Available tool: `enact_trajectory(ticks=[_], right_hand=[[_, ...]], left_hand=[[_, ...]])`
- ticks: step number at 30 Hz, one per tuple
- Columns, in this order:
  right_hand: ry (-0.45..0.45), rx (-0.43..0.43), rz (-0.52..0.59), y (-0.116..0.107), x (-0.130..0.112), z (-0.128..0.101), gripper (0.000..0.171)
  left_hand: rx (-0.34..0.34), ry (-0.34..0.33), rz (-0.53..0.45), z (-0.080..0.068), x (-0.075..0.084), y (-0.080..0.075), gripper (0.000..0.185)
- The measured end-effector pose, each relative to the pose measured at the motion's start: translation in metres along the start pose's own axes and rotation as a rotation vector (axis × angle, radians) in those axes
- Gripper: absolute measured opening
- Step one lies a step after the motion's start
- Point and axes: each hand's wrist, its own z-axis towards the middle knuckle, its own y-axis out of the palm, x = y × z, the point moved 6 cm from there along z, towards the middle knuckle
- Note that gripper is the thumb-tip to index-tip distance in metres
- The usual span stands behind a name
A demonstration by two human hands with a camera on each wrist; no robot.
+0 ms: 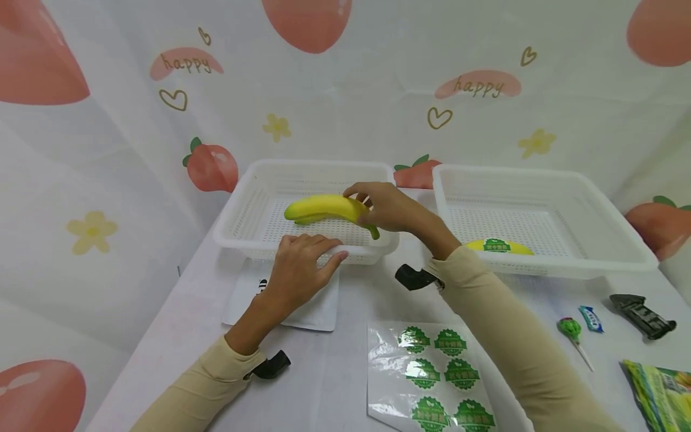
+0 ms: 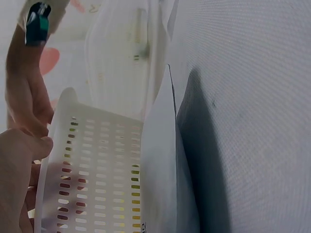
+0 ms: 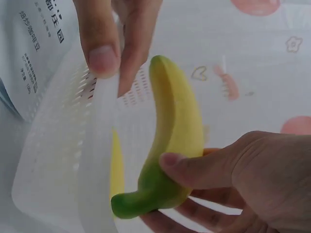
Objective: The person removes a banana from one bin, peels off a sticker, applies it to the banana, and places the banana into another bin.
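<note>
Over the white basket [image 1: 237, 225], right hand [image 1: 391, 207] grips banana [image 1: 324, 208]; left hand [image 1: 299, 264] flat on rim

From the head view, my right hand [image 1: 391, 207] covers the stem end of the banana [image 1: 324, 208], so only the green tip pokes out below my fingers. At lower centre, my right sleeve hides part of the sticker sheet [image 1: 426, 378], and the frame's bottom edge cuts its last row. Right of centre, the near wall of the right basket [image 1: 545, 180] screens the labelled banana [image 1: 499, 246], leaving only a top sliver. The green packet [image 1: 658, 396] runs off the lower right corner. The print on the white pouch [image 3: 34, 53], upper left in my right wrist view, is too small to read.
</note>
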Motion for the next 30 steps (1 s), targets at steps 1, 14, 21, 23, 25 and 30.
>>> enact_trajectory(ticks=[1, 14, 21, 23, 25, 30], right_hand=[[-0.029, 0.021, 0.009, -0.005, -0.002, -0.006, 0.052], [-0.162, 0.152, 0.046, -0.027, 0.013, -0.102, 0.059], [-0.131, 0.11, 0.096, -0.008, 0.04, -0.143, 0.06], [-0.114, 0.09, 0.122, -0.001, 0.047, -0.151, 0.059], [-0.102, 0.069, 0.136, 0.007, 0.054, -0.158, 0.059], [-0.082, 0.028, 0.134, 0.022, 0.071, -0.17, 0.057]], left_hand=[[-0.001, -0.001, -0.001, 0.0, 0.0, 0.0, 0.031], [0.029, 0.01, -0.008, 0.0, 0.001, -0.002, 0.03], [0.017, 0.002, 0.003, -0.001, 0.001, -0.002, 0.027], [0.012, -0.007, 0.006, -0.001, 0.001, -0.001, 0.028], [0.015, -0.01, 0.002, -0.001, 0.001, -0.001, 0.031], [0.029, -0.001, -0.005, 0.0, 0.003, -0.001, 0.032]])
